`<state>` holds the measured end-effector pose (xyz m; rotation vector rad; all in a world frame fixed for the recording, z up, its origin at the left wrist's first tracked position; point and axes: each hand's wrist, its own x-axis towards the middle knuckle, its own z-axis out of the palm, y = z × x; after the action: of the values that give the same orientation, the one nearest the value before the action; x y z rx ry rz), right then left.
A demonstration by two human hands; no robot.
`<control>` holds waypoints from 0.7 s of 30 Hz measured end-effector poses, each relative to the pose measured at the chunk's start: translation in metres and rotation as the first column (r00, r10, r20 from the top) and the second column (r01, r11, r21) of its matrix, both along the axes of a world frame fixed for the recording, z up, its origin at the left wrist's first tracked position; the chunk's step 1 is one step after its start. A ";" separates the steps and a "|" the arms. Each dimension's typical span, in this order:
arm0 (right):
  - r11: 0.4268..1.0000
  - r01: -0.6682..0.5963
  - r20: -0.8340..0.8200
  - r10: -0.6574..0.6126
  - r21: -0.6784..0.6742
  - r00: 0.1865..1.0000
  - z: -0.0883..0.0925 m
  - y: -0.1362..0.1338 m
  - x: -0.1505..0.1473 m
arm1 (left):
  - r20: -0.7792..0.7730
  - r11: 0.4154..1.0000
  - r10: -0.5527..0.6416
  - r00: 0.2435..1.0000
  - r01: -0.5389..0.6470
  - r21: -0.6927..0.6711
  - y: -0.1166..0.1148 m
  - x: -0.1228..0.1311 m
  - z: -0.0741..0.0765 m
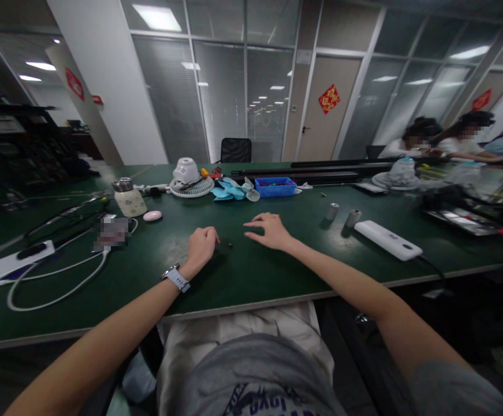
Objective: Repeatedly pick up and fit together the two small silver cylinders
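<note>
My left hand [202, 248] rests curled on the dark green table [251, 283], its fingers closed and nothing visible in them. Just to its right lie a few tiny dark parts [226, 245]. My right hand [269, 231] is flat and low over the tabletop, fingers spread and empty, a short way from those parts. Beyond the hands stand a white desk fan [188, 179] and loose light-blue fan blades [231, 189]. A blue plastic tray [275, 186] sits beside the blades.
A white power strip [387, 240] and two metal cylinders [342, 215] lie to the right. Left are a cream jar [130, 197], a pink oval object [152, 215], a white cable [56, 292] and another power strip [12, 264]. Co-workers [459, 138] sit at the far right.
</note>
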<state>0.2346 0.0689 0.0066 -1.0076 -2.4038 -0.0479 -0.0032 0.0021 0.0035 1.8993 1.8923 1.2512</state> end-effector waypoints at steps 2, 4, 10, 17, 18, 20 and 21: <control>0.991 -0.130 0.040 0.131 -0.024 0.991 -0.010 -0.013 -0.029 | -0.014 1.000 0.029 0.999 -0.029 0.000 -0.001 0.000 0.001; 0.985 -0.167 0.057 0.169 -0.036 0.984 -0.017 -0.020 -0.044 | -0.039 0.998 0.063 0.997 -0.063 0.000 -0.001 0.001 0.001; 0.990 -0.137 0.032 0.136 0.042 0.990 -0.006 -0.007 -0.031 | -0.081 0.996 0.091 0.993 -0.092 -0.008 -0.002 0.004 0.003; 0.762 0.635 -0.204 -0.606 0.130 0.769 0.037 0.051 0.113 | -0.068 0.998 0.067 0.995 -0.068 -0.009 -0.004 0.004 0.003; 0.675 0.732 -0.210 -0.706 0.092 0.677 0.038 0.057 0.136 | -0.061 0.998 0.059 0.996 -0.060 -0.013 -0.004 0.004 0.003; 0.533 0.846 -0.184 -0.831 0.006 0.525 0.036 0.066 0.172 | -0.045 0.999 0.044 0.998 -0.045 -0.017 -0.004 0.005 0.002; 0.486 0.873 -0.154 -0.866 -0.035 0.475 0.033 0.068 0.184 | -0.040 0.999 0.037 0.999 -0.037 -0.015 -0.004 0.005 0.001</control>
<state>0.4190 0.1366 0.0401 -2.0378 -1.4758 -0.3793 0.0023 -0.0017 0.0049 1.9031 1.9595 1.2149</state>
